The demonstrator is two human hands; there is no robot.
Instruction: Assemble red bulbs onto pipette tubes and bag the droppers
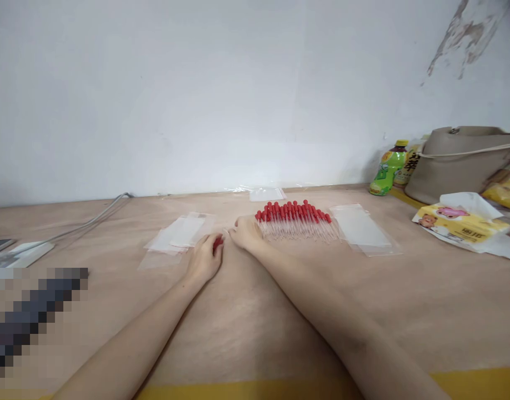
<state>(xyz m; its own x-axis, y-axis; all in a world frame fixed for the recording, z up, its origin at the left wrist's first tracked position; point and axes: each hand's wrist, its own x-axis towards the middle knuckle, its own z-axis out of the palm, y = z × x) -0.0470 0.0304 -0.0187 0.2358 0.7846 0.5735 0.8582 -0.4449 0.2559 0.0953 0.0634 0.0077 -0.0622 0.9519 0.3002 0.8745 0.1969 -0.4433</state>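
My left hand point(205, 258) is closed low over the table, with a red rubber bulb point(218, 241) showing between its fingers; it looks like that of a dropper. Just right of it, my right hand point(245, 232) has its fingers curled together, their tips mostly hidden. A thin, clear piece shows faintly between the two hands. To the right of my right hand lies a row of clear droppers point(296, 219), their red bulbs pointing toward the wall. Beside my left hand is a loose pile of clear plastic bags point(180, 233).
More plastic bags point(363, 230) lie right of the droppers, and a small white packet point(266, 194) sits behind them. At the right are a green bottle point(386, 171), a grey-beige handbag point(455, 164) and a tissue pack point(463, 222). A cable point(88, 222) crosses the left side.
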